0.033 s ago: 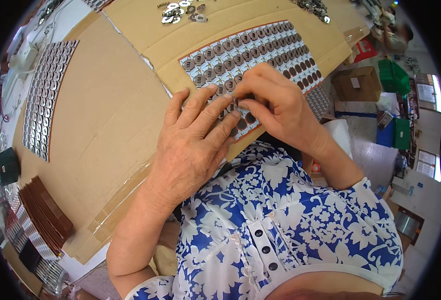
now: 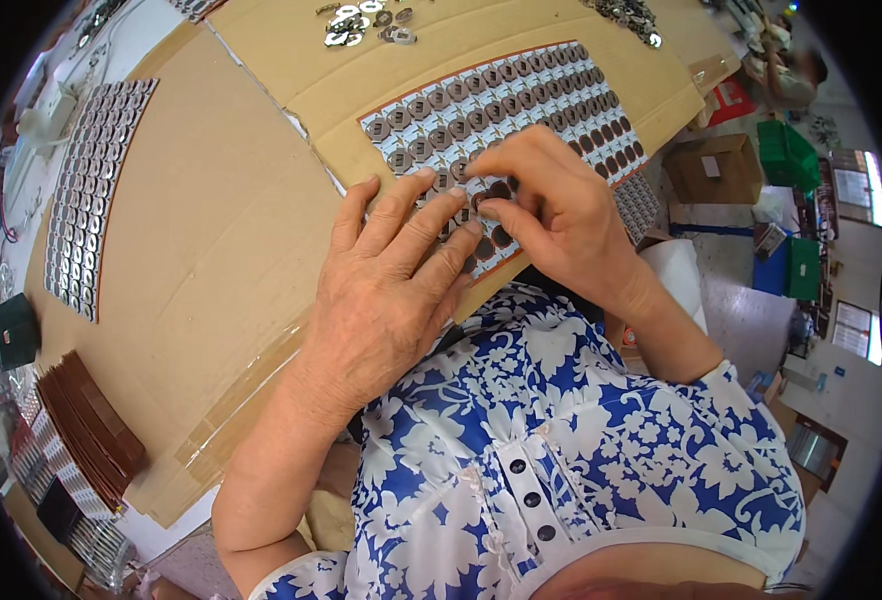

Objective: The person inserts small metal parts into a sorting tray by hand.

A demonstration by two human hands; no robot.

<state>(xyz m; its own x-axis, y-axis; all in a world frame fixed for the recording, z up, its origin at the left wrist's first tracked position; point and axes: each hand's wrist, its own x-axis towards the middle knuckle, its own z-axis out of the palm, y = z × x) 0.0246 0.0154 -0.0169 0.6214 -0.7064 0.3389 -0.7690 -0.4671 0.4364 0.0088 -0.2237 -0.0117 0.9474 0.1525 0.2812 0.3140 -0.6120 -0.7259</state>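
Note:
A blue-and-white sheet with a reddish edge (image 2: 573, 44) lies on the cardboard-covered tabletop under my hands, bearing rows of round dark discs (image 2: 509, 104). My left hand (image 2: 386, 270) rests flat with its fingers spread, their tips over the sheet's near left corner. Beside them, my right hand (image 2: 566, 205) hovers low over the same rows. Its index finger and thumb stand apart, with discs on the sheet showing between them. The other fingers are curled and partly hidden. I see nothing held in either hand.
Loose metal pieces (image 2: 369, 22) lie at the back, and another pile (image 2: 626, 18) farther right. A second disc sheet (image 2: 96, 195) lies at the left. Brown folded boards (image 2: 91, 430) stand near the left edge. A cardboard box (image 2: 713, 170) and green crates (image 2: 789, 155) are off to the right.
My right index finger has lifted and moved away from the thumb, widening the gap between them. The left hand stays nearly in place.

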